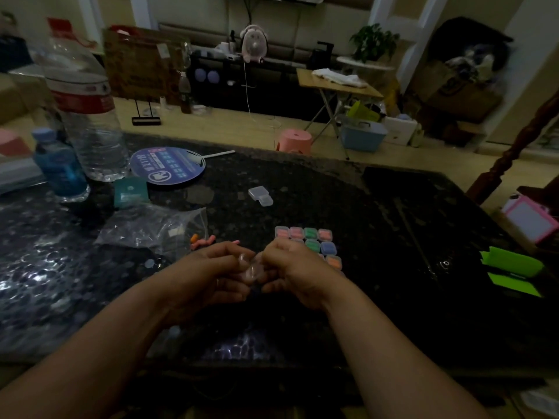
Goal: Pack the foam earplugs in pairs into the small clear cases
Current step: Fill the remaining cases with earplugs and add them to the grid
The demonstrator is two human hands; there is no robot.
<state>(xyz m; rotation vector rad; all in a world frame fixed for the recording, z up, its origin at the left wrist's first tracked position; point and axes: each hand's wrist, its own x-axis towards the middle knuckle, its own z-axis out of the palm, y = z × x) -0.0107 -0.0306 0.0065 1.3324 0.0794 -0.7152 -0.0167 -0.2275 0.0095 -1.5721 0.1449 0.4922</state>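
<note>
Both hands meet over the middle of the dark speckled table [378,237], a little way in from its near edge, which runs across below the forearms. The left hand [211,276] and right hand [299,273] have their fingers [230,252] curled in narrow around one small clear case [251,269], pinching it between them just above the table. In the dim light I cannot tell whether its lid is up or whether anything lies inside. Just behind the right hand, and partly hidden by it, sits a tight block of filled cases [308,240] showing pink, green, blue and orange, their sides touching. Further back, apart from the block, two empty cases [260,196] lie touching each other. Just beyond the left hand a few loose earplugs [203,242], pink and orange, lie at the mouth of a crumpled plastic bag [151,228]. The far left corner is crowded: a teal box [130,192] behind the bag, a round blue fan [168,166] whose white handle reaches toward the far edge, a large water bottle [87,116] and a small blue bottle [60,169] standing upright near the left edge. At the right edge lie folded green papers [511,273], well apart from the hands. Bare table shows between the block of cases and those papers, and also between the forearms toward the near edge. Past the far edge a pink stool [295,142] stands on the floor.
</note>
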